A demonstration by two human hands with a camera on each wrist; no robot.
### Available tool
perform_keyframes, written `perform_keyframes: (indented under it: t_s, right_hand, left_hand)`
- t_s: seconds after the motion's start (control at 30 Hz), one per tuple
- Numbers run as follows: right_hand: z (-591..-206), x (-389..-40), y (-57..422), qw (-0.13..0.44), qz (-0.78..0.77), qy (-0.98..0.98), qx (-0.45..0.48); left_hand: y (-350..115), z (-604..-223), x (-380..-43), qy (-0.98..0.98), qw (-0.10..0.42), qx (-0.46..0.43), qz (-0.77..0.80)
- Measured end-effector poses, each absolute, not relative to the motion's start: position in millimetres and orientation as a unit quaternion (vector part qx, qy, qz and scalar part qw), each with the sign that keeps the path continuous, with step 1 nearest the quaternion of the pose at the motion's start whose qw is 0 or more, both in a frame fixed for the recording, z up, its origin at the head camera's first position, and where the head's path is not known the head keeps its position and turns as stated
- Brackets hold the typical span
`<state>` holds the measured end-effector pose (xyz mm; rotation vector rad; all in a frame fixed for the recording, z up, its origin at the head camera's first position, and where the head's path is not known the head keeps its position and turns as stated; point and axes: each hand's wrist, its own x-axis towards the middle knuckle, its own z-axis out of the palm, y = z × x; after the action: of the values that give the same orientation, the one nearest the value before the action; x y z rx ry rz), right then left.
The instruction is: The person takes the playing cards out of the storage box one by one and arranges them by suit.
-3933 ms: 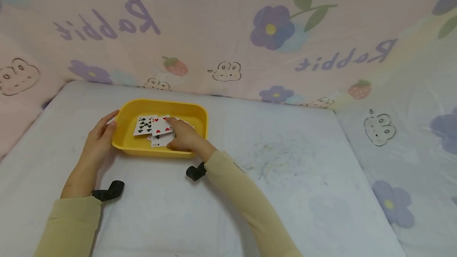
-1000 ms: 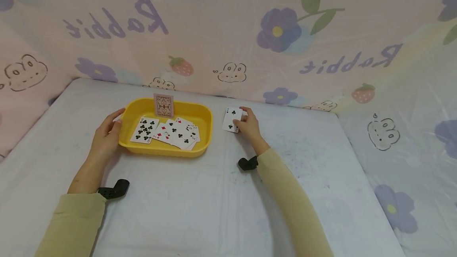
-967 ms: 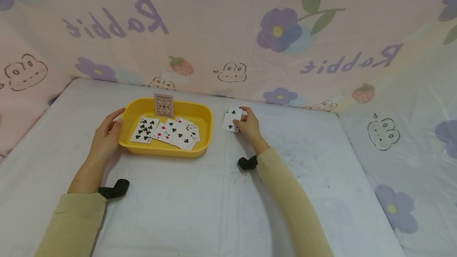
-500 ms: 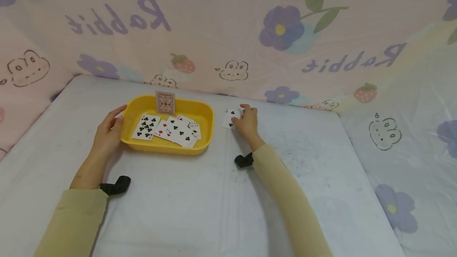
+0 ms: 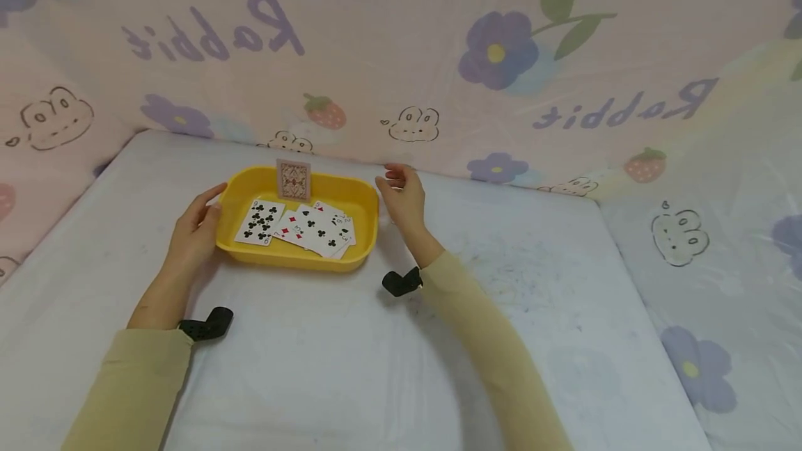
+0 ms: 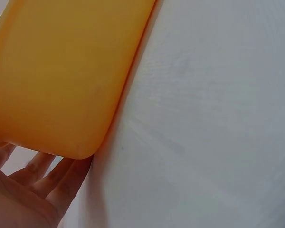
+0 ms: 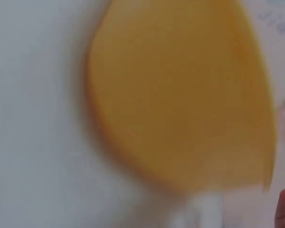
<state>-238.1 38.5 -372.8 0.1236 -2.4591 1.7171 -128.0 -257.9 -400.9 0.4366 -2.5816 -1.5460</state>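
A yellow plastic tray (image 5: 294, 262) sits on the table, left of centre. Face-up playing cards (image 5: 321, 228) lie fanned inside it, and a nine of clubs (image 5: 260, 222) lies at their left. One card showing its patterned back (image 5: 294, 180) leans upright on the far wall. My left hand (image 5: 194, 232) rests at the tray's left end; in the left wrist view its extended fingers touch the outer wall (image 6: 61, 95). My right hand (image 5: 406, 204) hovers with loose fingers beside the right rim, holding nothing visible. The two of clubs is hidden around there.
A pale cloth covers the table (image 5: 301, 367), with faint smudges right of centre. Behind it hangs a printed curtain (image 5: 376, 54) with flowers and rabbits. Black wrist mounts (image 5: 209, 324) stick out at both wrists.
My right hand took cards from the tray to the right, let go of the two of clubs on the table, then moved left to the tray's right rim. The left hand stays at the tray.
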Motion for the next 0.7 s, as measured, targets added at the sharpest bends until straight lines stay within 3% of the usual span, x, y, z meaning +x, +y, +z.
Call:
perform_keyframes:
  t_s: [0.3, 0.7]
  right_hand:
    - [-362, -221, -2, -0.013, 0.571, -0.818, 0.071]
    - [-376, -215, -27, -0.189, 0.436, -0.871, 0.124]
  left_hand:
    - [-257, -400, -129, -0.848, 0.047, 0.149, -0.507]
    - [-256, -401, -128, -0.843, 0.046, 0.159, -0.512]
